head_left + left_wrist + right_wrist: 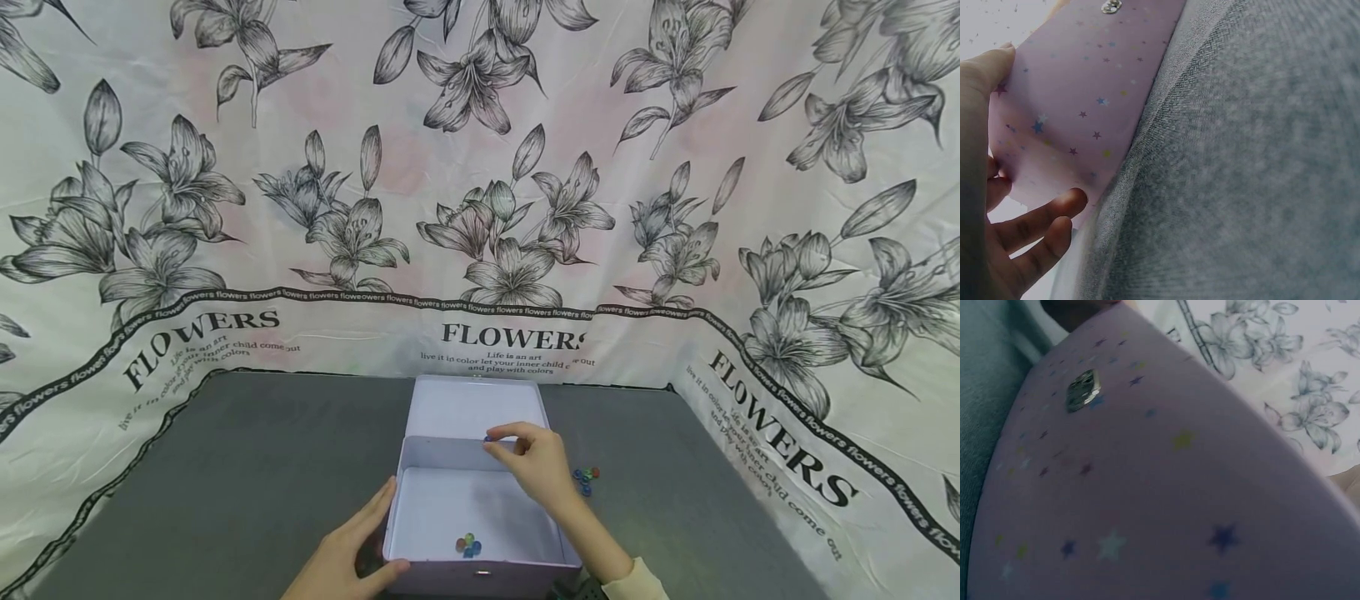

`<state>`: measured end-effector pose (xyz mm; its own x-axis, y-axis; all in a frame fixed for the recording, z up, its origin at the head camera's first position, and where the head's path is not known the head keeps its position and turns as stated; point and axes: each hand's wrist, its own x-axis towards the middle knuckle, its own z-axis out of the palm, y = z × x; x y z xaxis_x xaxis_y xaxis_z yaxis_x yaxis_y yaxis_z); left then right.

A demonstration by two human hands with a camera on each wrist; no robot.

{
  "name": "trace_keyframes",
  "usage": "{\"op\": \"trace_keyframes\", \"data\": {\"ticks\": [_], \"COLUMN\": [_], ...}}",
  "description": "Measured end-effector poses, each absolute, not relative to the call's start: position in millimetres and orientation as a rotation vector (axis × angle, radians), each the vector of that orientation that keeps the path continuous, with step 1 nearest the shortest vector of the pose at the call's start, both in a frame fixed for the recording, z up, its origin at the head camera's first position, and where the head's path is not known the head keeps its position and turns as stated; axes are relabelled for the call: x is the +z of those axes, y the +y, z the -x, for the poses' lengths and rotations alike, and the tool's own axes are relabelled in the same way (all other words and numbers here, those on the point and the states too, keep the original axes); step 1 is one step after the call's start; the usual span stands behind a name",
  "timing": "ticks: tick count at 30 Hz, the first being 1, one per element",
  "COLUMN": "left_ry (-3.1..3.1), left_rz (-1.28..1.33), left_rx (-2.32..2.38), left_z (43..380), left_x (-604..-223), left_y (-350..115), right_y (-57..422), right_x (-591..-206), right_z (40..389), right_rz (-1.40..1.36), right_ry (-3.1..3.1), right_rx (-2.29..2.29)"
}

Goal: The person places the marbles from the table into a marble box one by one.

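A lilac, star-patterned box (480,504) stands on the grey table, its hinged lid (476,407) tipped back. Inside, near the front wall, lies a small cluster of coloured glass marbles (468,547). Between thumb and index finger, my right hand (536,462) pinches a dark blue marble (487,439), held above the rear part of the box. My left hand (345,546) holds the front left corner of the box, thumb at the front rim and fingers along the left side. In the left wrist view, two fingertips (1072,201) show by the box's lower front.
To the right of the box, several more marbles (585,479) lie on the grey table cloth (300,450). A metal clasp (1084,390) sits on the box's front face. A flower-printed curtain (510,342) borders the table at the back and sides.
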<state>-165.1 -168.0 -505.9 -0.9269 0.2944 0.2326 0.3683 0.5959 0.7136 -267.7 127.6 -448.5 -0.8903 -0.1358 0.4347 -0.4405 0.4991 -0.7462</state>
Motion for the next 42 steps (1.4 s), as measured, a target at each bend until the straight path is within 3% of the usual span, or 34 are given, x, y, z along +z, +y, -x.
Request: {"op": "trace_keyframes", "data": {"ticks": [13, 42], "left_ry": [-2.718, -2.744], "left_rz": [0.540, 0.532], "left_rx": [-1.257, -1.263], "left_z": [165.8, 167.3], "left_x": [-508.8, -507.9], "left_y": [-167.8, -168.9], "right_y": [124.3, 122.5], "right_x": [-463.5, -462.1], "right_z": [269.9, 262.5], "right_rz": [-0.728, -0.733], "right_ry": [-2.722, -2.922], "right_rx": [1.074, 0.734]}}
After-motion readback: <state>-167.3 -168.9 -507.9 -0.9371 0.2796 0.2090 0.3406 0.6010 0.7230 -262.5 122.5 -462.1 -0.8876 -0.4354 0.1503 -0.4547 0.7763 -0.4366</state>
